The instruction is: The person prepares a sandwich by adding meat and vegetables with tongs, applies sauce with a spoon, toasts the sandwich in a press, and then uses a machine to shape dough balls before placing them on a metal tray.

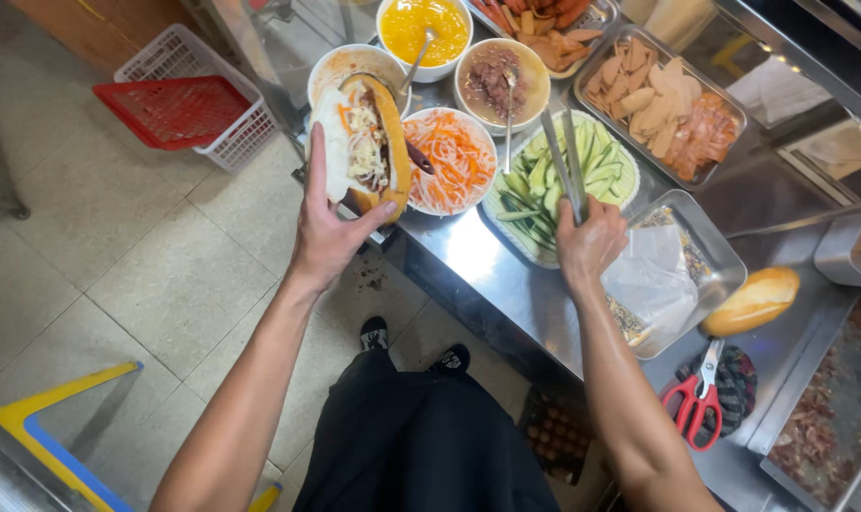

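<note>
My left hand (pixel 328 228) grips a split baguette sandwich (pixel 366 142), filled with shredded meat and some orange shreds, held open side up just off the counter's edge. My right hand (pixel 590 243) holds metal tongs (pixel 565 163) whose tips reach over a plate of sliced cucumber (pixel 554 185). Between the two hands sits a white bowl of shredded carrot and radish pickle (pixel 451 159).
On the steel counter (pixel 492 275) are a bowl of yellow sauce (pixel 423 28), a bowl of brown paste (pixel 502 78), a tray of sliced meats (pixel 663 104), a metal tray with plastic wrap (pixel 672 270), a whole baguette (pixel 753 301) and red scissors (pixel 696 398). A red and white basket (pixel 186 104) stands on the tiled floor.
</note>
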